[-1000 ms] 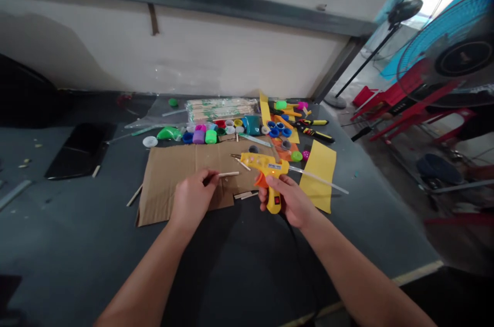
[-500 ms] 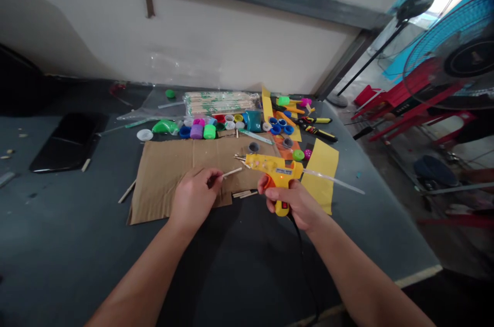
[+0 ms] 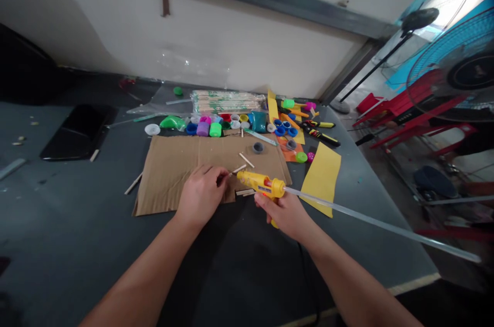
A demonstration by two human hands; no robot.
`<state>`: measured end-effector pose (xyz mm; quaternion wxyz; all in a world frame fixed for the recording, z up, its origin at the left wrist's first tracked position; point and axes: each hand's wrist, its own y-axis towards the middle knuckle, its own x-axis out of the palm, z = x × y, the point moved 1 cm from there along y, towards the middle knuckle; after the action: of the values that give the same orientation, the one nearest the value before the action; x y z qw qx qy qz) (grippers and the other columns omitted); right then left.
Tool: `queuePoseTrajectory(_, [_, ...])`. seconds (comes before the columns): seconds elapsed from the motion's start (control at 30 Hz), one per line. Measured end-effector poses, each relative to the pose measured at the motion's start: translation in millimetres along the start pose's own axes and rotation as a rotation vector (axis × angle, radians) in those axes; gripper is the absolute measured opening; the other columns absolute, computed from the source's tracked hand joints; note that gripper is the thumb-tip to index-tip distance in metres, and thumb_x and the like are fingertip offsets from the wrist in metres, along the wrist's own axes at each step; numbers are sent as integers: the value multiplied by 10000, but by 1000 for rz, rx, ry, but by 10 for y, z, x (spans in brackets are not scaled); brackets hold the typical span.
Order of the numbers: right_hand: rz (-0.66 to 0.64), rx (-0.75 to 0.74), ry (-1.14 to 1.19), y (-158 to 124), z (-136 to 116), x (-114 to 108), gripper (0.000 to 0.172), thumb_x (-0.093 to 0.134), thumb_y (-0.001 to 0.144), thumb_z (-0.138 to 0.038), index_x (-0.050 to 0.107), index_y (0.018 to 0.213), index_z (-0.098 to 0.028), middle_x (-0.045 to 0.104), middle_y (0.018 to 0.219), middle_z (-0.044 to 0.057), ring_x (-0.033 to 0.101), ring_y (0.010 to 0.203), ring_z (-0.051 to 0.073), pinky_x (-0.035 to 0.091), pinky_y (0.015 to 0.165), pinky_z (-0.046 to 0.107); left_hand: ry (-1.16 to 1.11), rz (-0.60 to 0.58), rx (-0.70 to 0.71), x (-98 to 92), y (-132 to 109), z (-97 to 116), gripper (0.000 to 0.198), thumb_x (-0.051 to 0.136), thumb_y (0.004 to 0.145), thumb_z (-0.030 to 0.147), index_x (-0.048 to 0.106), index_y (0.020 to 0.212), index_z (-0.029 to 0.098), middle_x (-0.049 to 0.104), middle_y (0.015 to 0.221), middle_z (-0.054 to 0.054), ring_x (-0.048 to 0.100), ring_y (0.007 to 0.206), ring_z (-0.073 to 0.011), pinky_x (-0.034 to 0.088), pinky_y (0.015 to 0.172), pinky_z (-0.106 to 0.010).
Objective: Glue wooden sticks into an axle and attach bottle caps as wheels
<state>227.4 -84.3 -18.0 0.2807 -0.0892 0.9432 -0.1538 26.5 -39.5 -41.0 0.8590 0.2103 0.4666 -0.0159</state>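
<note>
My right hand is closed around the handle of a yellow hot glue gun. A long clear glue stick sticks out of the gun's back end toward the right. Its nozzle points left, close to the fingertips of my left hand. Between thumb and fingers, my left hand pinches a short thin wooden stick above a piece of brown cardboard. Another short stick lies on the cardboard just beyond. Whether the nozzle touches the held stick I cannot tell.
Several coloured bottle caps and a bag of wooden sticks line the back near the wall. Yellow paper and black-yellow pliers are at the right. A black phone lies at the left; a fan stands beyond the table.
The glue gun has moved left and down and turned, bringing its nozzle to my left fingertips. Its glue stick now points toward the lower right. My left hand keeps its stick, and the view has shifted slightly.
</note>
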Motion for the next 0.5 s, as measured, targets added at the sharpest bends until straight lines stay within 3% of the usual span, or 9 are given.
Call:
queuePoseTrajectory(0.27, [50, -182, -57, -8, -41, 27, 293, 523, 857, -424, 608, 692, -197, 606, 622, 25, 598, 591, 152, 425, 494, 235, 6, -4, 4, 5, -9, -7, 82, 574, 856, 186, 638, 806, 193, 654, 776, -32, 579, 764, -187, 448, 709, -312])
queuePoseTrajectory(0.5, [65, -209, -20, 2, -33, 37, 298, 539, 855, -421, 573, 640, -216, 564, 568, 21, 599, 627, 176, 414, 501, 252, 8, -12, 11, -3, -10, 1, 92, 561, 858, 177, 639, 812, 194, 660, 784, -40, 576, 773, -196, 446, 721, -329])
